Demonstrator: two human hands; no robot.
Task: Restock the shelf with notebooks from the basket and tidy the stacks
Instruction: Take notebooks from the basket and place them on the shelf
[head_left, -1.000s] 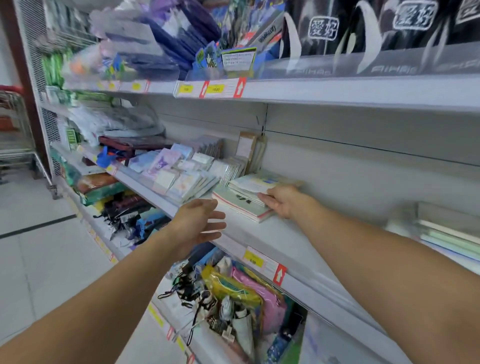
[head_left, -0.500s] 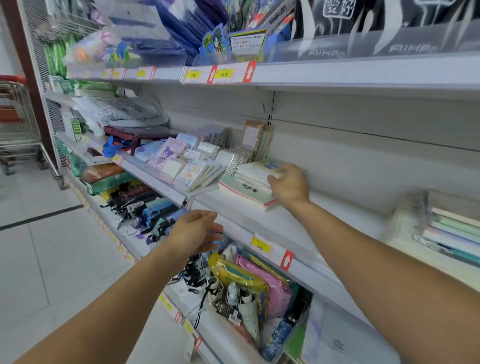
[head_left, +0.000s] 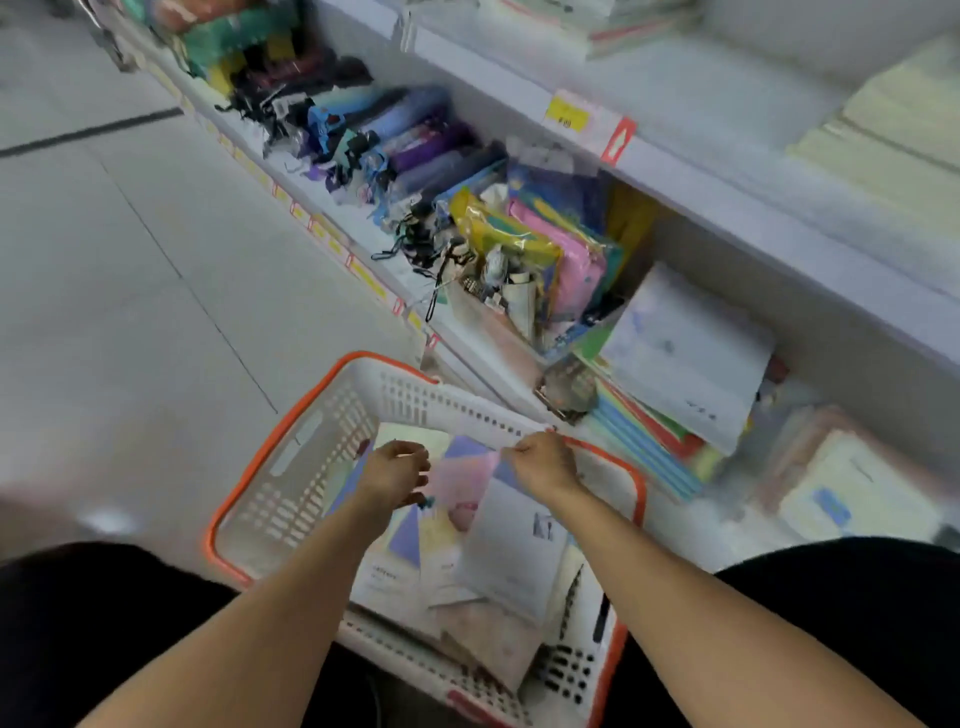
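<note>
The fingers of the left hand (head_left: 396, 470) are curled downward over the notebooks (head_left: 467, 530) in the basket (head_left: 332, 410), tips low against the top covers; the blur hides whether they already pinch an edge or only touch it, so I cannot tell their grasp. The fingers of the right hand (head_left: 543, 462) are bent too, knuckles up, at the far edge of a pale pink notebook (head_left: 462, 480) that lies between the two hands. They seem to be on or at its corner, but a firm hold cannot be read there either.

That pink cover sits on top of the heap, its long axis running roughly from the far wall of the basket back toward the body. Each hand is at one of its far corners, left and right, about equally near. Under it and to the right lies a larger white notebook (head_left: 514, 551), tilted and overlapping the others; purple and yellow covers show beneath on the left.

The basket stands on the floor (head_left: 130, 291) between the knees, just in front of the lowest shelf (head_left: 467, 353). The notebook shelf (head_left: 737, 135) to be filled is higher up and to the right, well apart from the hands, so my judgement is that the coming lift goes upward and rightward, favouring the right hand.
</note>
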